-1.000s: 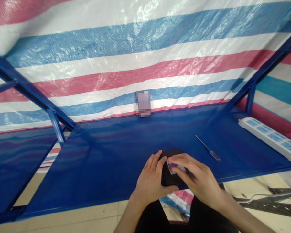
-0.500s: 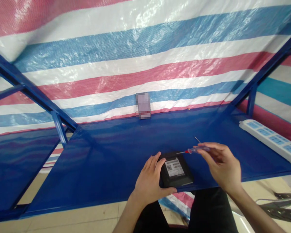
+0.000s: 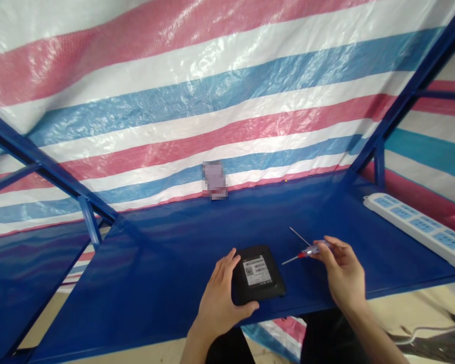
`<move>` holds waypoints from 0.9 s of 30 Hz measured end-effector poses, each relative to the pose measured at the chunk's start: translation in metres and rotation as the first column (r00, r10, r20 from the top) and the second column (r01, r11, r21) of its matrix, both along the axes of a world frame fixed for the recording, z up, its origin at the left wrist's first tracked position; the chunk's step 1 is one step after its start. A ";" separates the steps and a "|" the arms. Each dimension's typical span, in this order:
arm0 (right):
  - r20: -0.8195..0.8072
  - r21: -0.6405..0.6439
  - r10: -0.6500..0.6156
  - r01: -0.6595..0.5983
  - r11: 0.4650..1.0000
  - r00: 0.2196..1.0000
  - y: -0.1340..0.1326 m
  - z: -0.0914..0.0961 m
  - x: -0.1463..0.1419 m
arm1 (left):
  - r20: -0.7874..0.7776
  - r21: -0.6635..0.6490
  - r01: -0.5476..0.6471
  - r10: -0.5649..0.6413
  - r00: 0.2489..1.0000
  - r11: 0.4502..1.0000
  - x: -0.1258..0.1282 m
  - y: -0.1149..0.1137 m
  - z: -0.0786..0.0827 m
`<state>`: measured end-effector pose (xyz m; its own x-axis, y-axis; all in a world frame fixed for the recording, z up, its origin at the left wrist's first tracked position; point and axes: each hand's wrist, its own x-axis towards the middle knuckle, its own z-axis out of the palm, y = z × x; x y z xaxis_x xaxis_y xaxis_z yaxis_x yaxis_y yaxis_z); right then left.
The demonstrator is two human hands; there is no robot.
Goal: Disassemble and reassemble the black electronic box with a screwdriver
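Note:
A black, flat plastic box (image 3: 276,283) with a white barcode label (image 3: 257,271) lies near the front edge of the blue table. My left hand (image 3: 220,296) grips its left side, fingers at the far left corner and thumb along the near edge. To the right, my right hand (image 3: 343,273) pinches a screwdriver (image 3: 308,252) by its clear purplish handle. The screwdriver's red collar and metal shaft point left, with the tip just off the box's right side. Behind it a thin metal rod (image 3: 299,234) rests on the table, its near end hidden by the screwdriver.
A white power strip (image 3: 417,227) runs along the right side of the blue table (image 3: 167,258). A pixelated object (image 3: 215,180) stands at the back against a striped plastic sheet (image 3: 197,116). Blue metal struts (image 3: 60,174) slope up at both sides.
The screwdriver tip has left the box's far edge and moved to the right of the box. My left hand keeps its grip on the box. The camera view has shifted slightly.

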<state>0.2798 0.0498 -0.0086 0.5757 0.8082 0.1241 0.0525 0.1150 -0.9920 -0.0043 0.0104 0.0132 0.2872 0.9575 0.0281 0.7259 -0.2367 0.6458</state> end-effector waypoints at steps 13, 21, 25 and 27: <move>0.014 -0.070 0.163 -0.162 0.984 0.986 -0.001 0.008 0.001 | -0.008 0.021 0.005 -0.005 1.000 1.000 0.002 -0.002 0.004; 0.026 -0.061 0.206 -0.204 0.977 0.978 -0.001 0.010 -0.001 | -0.017 0.008 0.004 -0.004 1.000 1.000 -0.001 -0.002 0.004; 0.037 -0.058 0.189 -0.187 0.981 0.981 -0.002 0.009 -0.001 | -0.030 0.003 -0.001 0.001 1.000 1.000 -0.001 -0.002 0.001; 0.036 -0.052 0.171 -0.169 0.984 0.985 -0.002 0.008 -0.001 | -0.030 0.005 -0.004 0.004 1.000 1.000 -0.001 -0.002 0.000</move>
